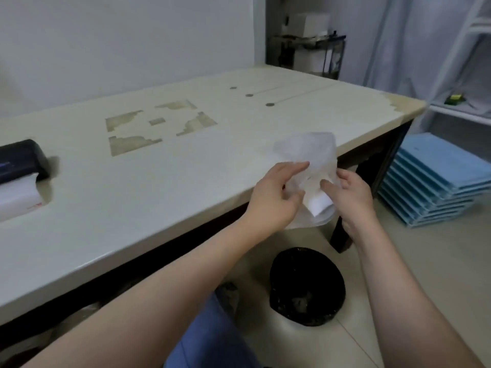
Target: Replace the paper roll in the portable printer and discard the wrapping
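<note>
Both hands hold a crumpled translucent white wrapping (308,150) over the table's front edge, near its right end. My left hand (276,192) grips its left side and my right hand (348,192) pinches its right side. A white folded piece (318,201) shows inside the wrapping between my hands. The black portable printer (21,160) lies at the far left of the table, with white paper (16,197) coming out of its front. A bin lined with a black bag (305,285) stands on the floor below my hands.
The worn cream table (159,176) runs from left to right. A stack of blue trays (435,187) lies on the floor at right. A white shelf frame (462,112) stands behind them. A dark rack with boxes (310,46) stands in the far corner.
</note>
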